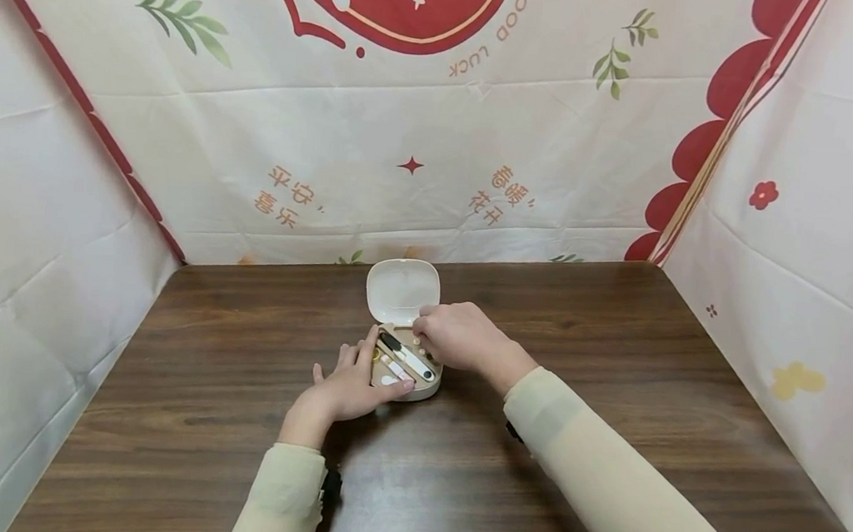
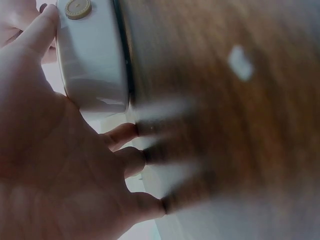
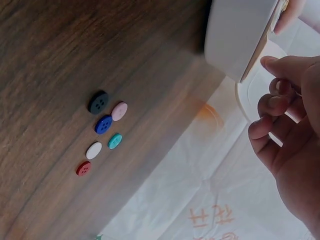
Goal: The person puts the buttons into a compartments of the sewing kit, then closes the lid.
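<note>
A small sewing kit box (image 1: 427, 392) sits on the table with its white lid (image 1: 403, 289) raised at the back. Inside lie a black-and-white tool (image 1: 416, 364), perhaps thread snips, and a pink-and-white strip (image 1: 397, 369). My left hand (image 1: 345, 391) steadies the box from the near left, thumb along its front rim and fingers spread straight. In the left wrist view, several fingertips (image 2: 134, 159) touch the tabletop. My right hand (image 1: 460, 335) reaches over the box's back right part with bent fingers. Whether its fingertips pinch anything is hidden.
Several loose buttons lie on the wooden table (image 1: 616, 339) in the right wrist view, among them a black button (image 3: 98, 102), a blue button (image 3: 103, 124) and a red button (image 3: 84, 168). Printed cloth (image 1: 376, 137) hangs around the table's back and sides.
</note>
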`<state>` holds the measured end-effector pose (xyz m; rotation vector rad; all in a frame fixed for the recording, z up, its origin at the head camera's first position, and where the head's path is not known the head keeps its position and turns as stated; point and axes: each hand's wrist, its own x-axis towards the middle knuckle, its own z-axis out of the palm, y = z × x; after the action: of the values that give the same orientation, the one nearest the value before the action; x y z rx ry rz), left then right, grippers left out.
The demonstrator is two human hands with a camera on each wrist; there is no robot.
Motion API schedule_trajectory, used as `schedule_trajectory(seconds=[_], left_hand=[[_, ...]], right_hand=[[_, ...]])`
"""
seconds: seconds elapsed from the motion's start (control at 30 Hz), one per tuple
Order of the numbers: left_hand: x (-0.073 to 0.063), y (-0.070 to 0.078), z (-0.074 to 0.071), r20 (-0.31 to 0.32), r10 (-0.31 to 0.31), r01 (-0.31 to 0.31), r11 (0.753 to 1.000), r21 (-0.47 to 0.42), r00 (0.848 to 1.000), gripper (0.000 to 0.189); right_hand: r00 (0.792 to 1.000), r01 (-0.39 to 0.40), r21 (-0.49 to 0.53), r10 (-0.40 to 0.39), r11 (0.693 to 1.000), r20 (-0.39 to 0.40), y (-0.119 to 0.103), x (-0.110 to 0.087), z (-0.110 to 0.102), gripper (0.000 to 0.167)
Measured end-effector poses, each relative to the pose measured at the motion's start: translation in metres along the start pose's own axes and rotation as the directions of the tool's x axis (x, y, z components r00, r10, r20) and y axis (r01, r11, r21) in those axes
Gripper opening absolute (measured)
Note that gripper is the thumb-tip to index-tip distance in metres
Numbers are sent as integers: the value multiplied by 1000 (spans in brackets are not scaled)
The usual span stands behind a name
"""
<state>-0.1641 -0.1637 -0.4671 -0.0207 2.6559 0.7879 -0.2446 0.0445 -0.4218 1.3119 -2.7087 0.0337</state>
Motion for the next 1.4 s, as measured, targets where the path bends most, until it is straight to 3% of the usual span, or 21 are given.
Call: schedule_trajectory(seconds=[0.23,0.4,0.63,0.8,1.13,1.4], left_hand=[[1,0,1,-4,-2,2,1000,7,1000,119],[-2,3,-1,-10,0,0,1000,6,1000,119],[-2,3,1,-22,25,-26,999,-27,999,127],[5,-5,6,-28,15,-16,999,-34,999,133],[8,-8,6,-5,-4,4,1000,-7,1000,126],[2,-3,2,-5,-4,4,1000,-10,1000,123]], right_hand=[[995,50,-21,-48,999,89,-3,-5,-5,20],[995,56,0,-56,998,78,-1,-9,-9,20],[1000,-13,47,13,999,13,16,-22,-34,18],[994,-105,72,102,992,47,32,-36,-45,23],[944,-261,78,238,962,229,65,-71,-22,16],[934,-293,98,263,951,242,82,-90,-1,15]])
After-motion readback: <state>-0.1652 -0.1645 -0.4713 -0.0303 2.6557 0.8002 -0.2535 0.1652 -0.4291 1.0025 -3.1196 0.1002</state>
